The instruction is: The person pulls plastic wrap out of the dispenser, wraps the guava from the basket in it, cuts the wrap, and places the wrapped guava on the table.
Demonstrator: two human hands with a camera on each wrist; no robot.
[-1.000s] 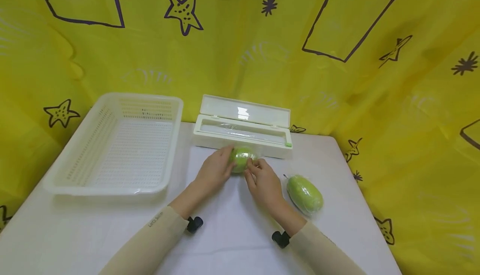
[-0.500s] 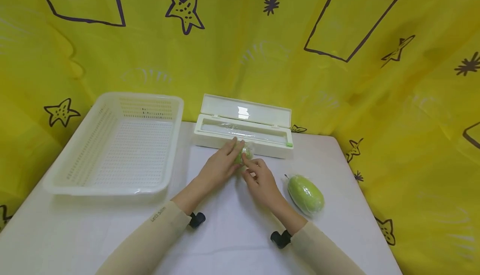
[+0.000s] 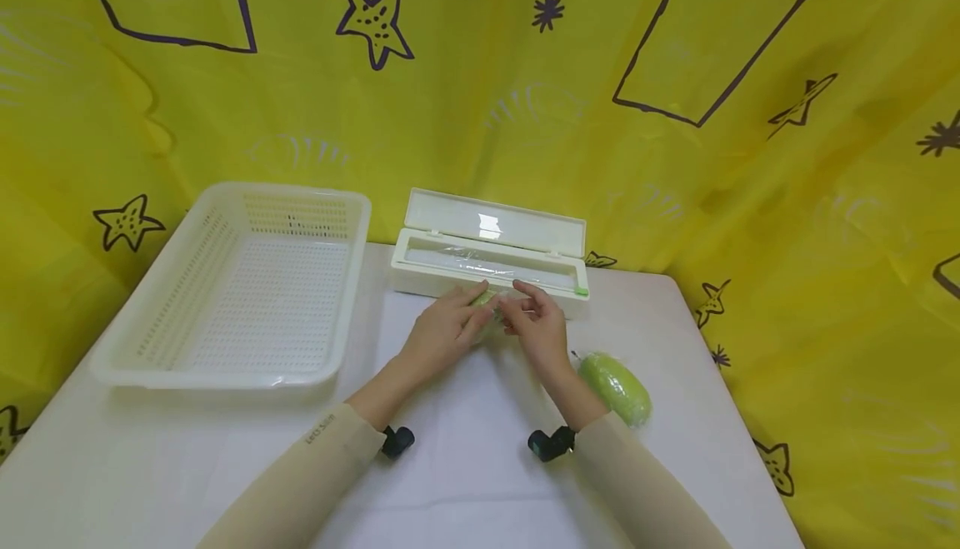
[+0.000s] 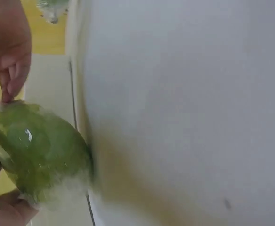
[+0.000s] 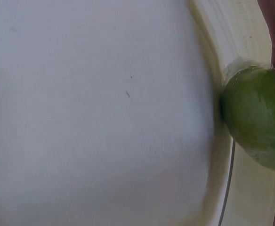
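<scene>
Wrapped in clear cling film (image 3: pixel 501 314), a green oval fruit (image 4: pixel 43 146) sits between the two hands, just in front of the open film dispenser. Fingers of the left hand (image 3: pixel 438 331) grip the fruit on one side. At its other end the right hand (image 3: pixel 543 332) pinches the film between thumb and fingers. In the head view the hands cover most of this fruit; the wrist views show its smooth, shiny skin under wrinkled film. A second film-wrapped green fruit (image 3: pixel 618 389), with a dark stem, lies beside the right forearm.
The long white dispenser (image 3: pixel 420 282) holds a film roll, its lid (image 3: pixel 517 228) tipped back. To the left stands a white plastic basket (image 3: pixel 225 380) with slotted walls. White cloth (image 3: pixel 465 466) covers the table, and a yellow patterned curtain (image 3: pixel 450 107) hangs behind.
The fruit between the hands has been turned and is now more hidden by the fingers. The right hand has lifted slightly and shifted right, its fingers now at the film on the fruit's end.
</scene>
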